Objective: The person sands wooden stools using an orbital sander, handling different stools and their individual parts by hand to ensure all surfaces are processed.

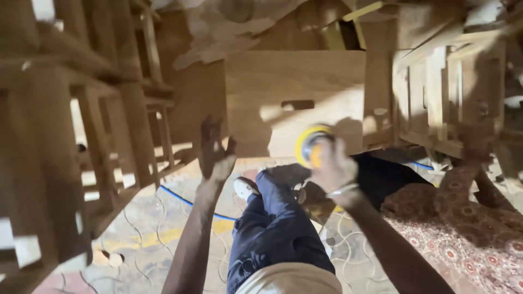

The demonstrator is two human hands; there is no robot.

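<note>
Here, the right hand [333, 169] is clenched around a yellow sander [311, 144], pressed on the wood panel [294, 103].
The left hand [217, 149] hangs released, fingers spread, beside the panel; the sander looks rigid, probably rather heavy, best gripped over its top.

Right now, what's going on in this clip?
A person sits on a patterned floor in a wood workshop, one leg in dark trousers stretched out. The right hand holds a yellow-rimmed round power tool, seemingly a sander, against a wooden panel with a slot cut in it. The left hand is raised, open and holding nothing. Unfinished wooden frames stand on both sides. A blue cable runs across the floor.
</note>
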